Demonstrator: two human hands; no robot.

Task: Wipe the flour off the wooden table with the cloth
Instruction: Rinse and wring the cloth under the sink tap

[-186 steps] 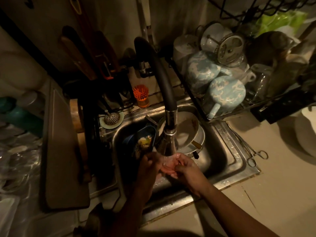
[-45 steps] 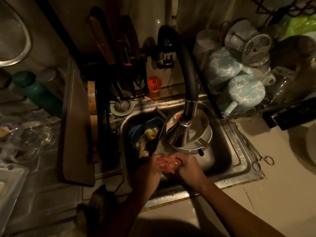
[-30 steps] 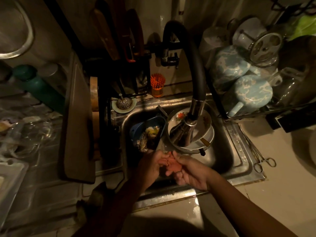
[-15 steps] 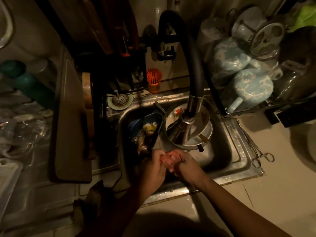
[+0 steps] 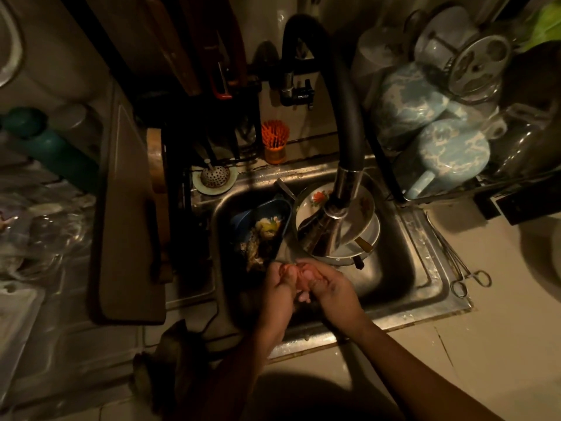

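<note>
Over the sink [image 5: 425, 287], the left hand [image 5: 277, 294] and right hand [image 5: 332, 294] press together, fingers curled round a pink wad [image 5: 299, 276] that is too dim to identify. The tap [image 5: 331, 229] hangs just beyond them, with a blue bowl [image 5: 243, 217] beyond the left hand and plates [image 5: 312, 199] beyond the right. Forceps [image 5: 464, 275] lie well right of the right hand, and a board [image 5: 127, 223] lies well left of the left.
</note>
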